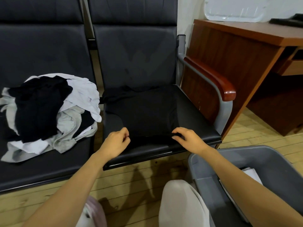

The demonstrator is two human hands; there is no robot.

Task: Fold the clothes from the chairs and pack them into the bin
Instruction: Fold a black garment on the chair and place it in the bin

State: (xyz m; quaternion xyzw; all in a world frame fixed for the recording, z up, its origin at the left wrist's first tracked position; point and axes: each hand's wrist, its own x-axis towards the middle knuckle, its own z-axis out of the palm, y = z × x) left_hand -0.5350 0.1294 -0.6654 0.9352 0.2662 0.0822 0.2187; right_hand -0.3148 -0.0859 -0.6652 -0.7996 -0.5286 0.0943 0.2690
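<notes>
Two bare hands work at the near edge of a black garment (144, 112) spread flat on the right chair seat (196, 125). The left hand (117, 141) and right hand (188, 140) both have their fingers (123, 132) curled, pinching that hem, seemingly to start a fold. Much remains to do: a tangled pile of clothes (49, 108), black, white and grey, waits on the left chair (41, 169). The grey bin (278, 159) stands on the floor at lower right and holds something white (250, 173), perhaps already folded. An armrest (213, 76) and a wooden desk (237, 46) stand beyond. Nothing appears to block the way to the bin.
</notes>
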